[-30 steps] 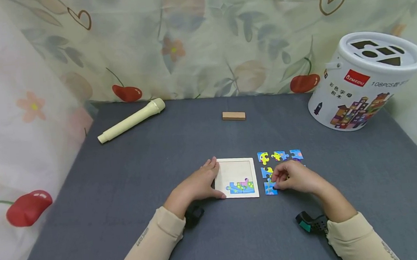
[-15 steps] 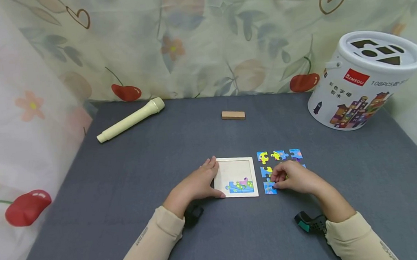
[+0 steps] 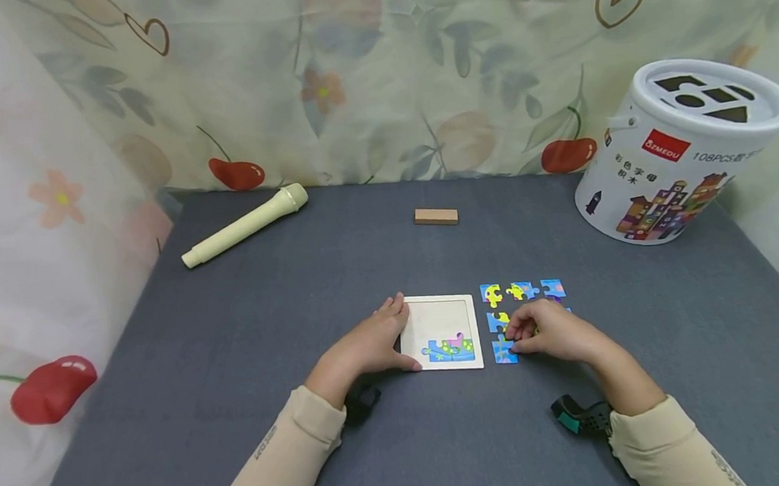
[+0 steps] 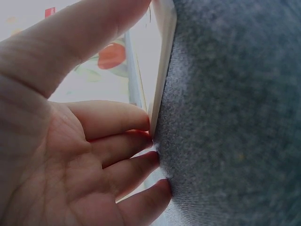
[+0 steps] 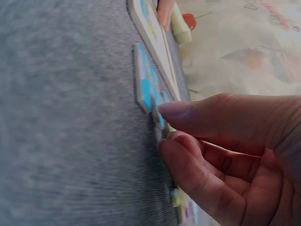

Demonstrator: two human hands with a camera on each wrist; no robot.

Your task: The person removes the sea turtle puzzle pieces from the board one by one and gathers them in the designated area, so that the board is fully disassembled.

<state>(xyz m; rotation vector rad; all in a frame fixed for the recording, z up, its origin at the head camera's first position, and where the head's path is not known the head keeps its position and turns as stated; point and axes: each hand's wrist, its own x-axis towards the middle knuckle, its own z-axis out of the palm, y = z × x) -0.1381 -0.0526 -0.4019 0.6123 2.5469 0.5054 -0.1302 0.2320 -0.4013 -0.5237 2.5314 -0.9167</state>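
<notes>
A square wooden puzzle tray (image 3: 475, 331) lies flat on the dark table, with joined puzzle pieces (image 3: 450, 349) in its lower right corner. My left hand (image 3: 370, 344) rests along the tray's left side, thumb by the near corner and fingers by the far one; in the left wrist view those fingers (image 4: 117, 117) are nearly straight. Right of the tray, my right hand (image 3: 554, 331) pinches the edge of a blue puzzle piece (image 3: 504, 353) between thumb and curled index finger. That piece (image 5: 146, 84) sits at table level in the right wrist view. The hand partly hides other pieces.
Loose puzzle pieces (image 3: 524, 291) lie in rows beyond the right hand. A small wooden block (image 3: 436, 216) is farther back. At the back left lies a cream toy microphone (image 3: 247, 225); a white lidded bucket (image 3: 678, 159) stands at the back right.
</notes>
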